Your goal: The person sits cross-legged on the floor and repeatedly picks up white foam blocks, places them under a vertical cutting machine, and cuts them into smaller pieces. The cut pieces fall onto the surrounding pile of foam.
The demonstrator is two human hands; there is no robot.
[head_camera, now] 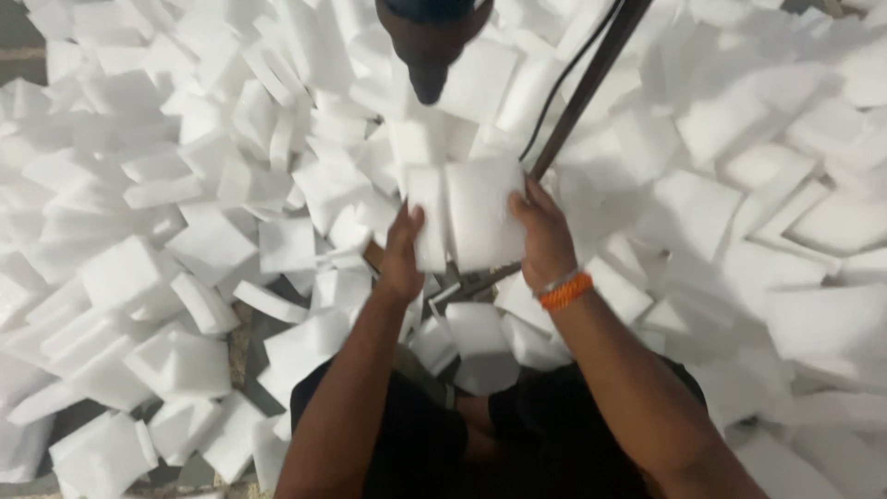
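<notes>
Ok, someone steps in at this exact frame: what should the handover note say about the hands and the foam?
Left hand: grips the left edge of a narrow white foam slab.
Right hand: holds a wider foam slab upright beside it.
Both slabs sit under the dark tool head, by the slanted metal bar.
Done: cut foam pieces heaped all around.
Left: the two held slabs.
</notes>
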